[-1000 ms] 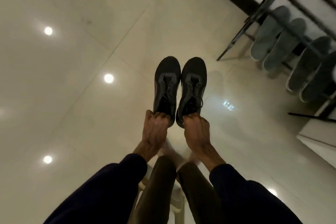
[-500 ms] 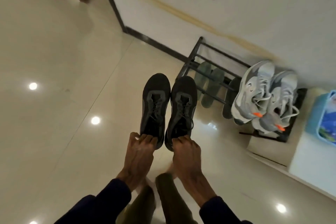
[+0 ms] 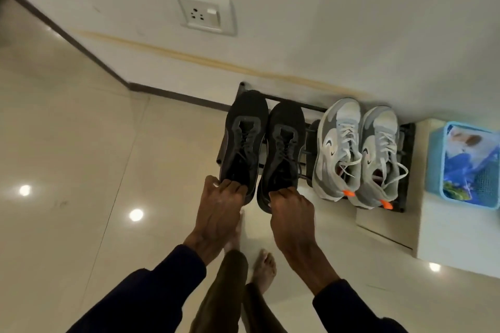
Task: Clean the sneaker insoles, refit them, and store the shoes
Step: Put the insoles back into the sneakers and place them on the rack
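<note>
While left hand [image 3: 219, 211] and right hand [image 3: 290, 213] pinch our black sneakers [image 3: 243, 140] by the heels, one may slip through the shoe rack [image 3: 313, 108].

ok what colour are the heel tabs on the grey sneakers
Bright orange heel tabs on the grey sneakers, seen best in the head view.

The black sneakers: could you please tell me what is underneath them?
The black sneakers, gripped by the left hand and right hand, hang over a black shoe rack; its bars show around them. What lies on the rack directly below is covered.
</note>
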